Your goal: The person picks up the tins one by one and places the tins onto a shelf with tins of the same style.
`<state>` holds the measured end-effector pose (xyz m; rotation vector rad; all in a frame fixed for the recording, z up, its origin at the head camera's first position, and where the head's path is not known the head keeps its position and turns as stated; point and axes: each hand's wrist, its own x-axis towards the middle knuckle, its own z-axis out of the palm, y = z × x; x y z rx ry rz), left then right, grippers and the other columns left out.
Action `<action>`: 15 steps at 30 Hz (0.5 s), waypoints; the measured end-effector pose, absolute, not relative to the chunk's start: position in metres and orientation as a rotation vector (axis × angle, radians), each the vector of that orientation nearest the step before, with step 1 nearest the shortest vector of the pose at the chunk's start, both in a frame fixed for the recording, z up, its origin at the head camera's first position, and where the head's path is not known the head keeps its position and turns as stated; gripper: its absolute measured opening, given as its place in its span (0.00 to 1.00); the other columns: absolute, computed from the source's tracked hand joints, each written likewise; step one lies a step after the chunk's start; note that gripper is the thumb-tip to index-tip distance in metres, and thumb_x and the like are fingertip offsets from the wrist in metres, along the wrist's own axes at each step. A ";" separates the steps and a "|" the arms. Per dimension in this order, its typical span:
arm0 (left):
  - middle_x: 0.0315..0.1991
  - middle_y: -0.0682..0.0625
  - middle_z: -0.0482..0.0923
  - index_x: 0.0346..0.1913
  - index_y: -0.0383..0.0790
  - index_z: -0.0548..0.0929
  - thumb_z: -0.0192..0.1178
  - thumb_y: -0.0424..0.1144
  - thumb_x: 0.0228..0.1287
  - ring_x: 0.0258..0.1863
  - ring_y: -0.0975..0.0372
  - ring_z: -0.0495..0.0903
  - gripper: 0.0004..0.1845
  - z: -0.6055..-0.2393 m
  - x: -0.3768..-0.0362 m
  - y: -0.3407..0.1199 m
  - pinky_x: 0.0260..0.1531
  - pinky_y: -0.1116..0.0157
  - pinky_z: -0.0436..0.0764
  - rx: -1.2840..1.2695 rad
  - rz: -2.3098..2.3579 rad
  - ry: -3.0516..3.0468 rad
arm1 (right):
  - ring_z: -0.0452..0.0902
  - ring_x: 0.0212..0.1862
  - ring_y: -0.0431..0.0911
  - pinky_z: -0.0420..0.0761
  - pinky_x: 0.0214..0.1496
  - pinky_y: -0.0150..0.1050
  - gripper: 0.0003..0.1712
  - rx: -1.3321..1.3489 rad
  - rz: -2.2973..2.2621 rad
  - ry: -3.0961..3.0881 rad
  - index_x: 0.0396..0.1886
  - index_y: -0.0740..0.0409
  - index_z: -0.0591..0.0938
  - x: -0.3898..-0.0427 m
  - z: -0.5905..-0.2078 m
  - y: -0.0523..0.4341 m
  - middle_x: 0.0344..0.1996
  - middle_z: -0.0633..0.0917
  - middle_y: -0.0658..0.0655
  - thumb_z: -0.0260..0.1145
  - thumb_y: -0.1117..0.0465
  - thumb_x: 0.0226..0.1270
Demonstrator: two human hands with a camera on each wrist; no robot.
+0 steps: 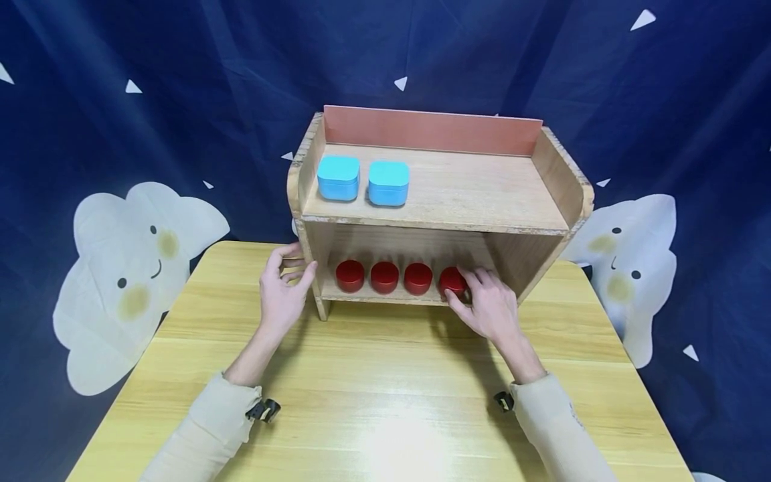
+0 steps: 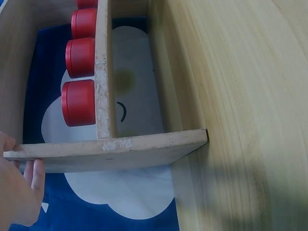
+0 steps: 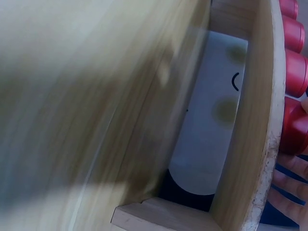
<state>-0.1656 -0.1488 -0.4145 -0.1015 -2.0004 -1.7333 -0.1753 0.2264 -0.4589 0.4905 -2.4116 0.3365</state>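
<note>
A small wooden shelf (image 1: pixel 446 194) stands on the table. My left hand (image 1: pixel 283 284) grips the front edge of its left side panel (image 2: pixel 82 156), with the thumb and fingers on opposite faces. Along the lower board sits a row of several round red tins (image 1: pixel 384 277) with lids. My right hand (image 1: pixel 486 302) holds the rightmost red tin (image 1: pixel 452 281) between thumb and fingers. In the right wrist view that tin (image 3: pixel 294 126) is at the right edge, partly cut off, with the fingers around it; its base appears to be on the board.
Two blue square tins (image 1: pixel 338 178) with rounded corners stand on the upper board, at its left. A pinkish back panel (image 1: pixel 430 130) rises behind them. The wooden table (image 1: pixel 361 375) extends in front of the shelf. Behind hangs a dark blue curtain (image 1: pixel 253 80) with white cloud shapes.
</note>
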 end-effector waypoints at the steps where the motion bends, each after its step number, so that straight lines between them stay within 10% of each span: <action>1: 0.49 0.58 0.79 0.60 0.27 0.79 0.67 0.23 0.66 0.44 0.72 0.82 0.21 -0.415 -0.166 -0.149 0.45 0.79 0.86 -0.102 -1.732 -2.000 | 0.86 0.35 0.58 0.84 0.22 0.50 0.31 0.489 0.337 -2.411 0.52 0.59 0.88 -0.176 -0.459 0.226 0.39 0.88 0.62 0.66 0.40 0.63; 15: 0.54 0.37 0.81 0.60 0.26 0.79 0.68 0.22 0.65 0.44 0.73 0.82 0.20 -0.414 -0.168 -0.151 0.46 0.78 0.87 -0.113 -1.719 -2.006 | 0.86 0.39 0.60 0.86 0.26 0.52 0.31 0.490 0.317 -2.412 0.54 0.59 0.87 -0.171 -0.453 0.227 0.41 0.88 0.63 0.67 0.39 0.64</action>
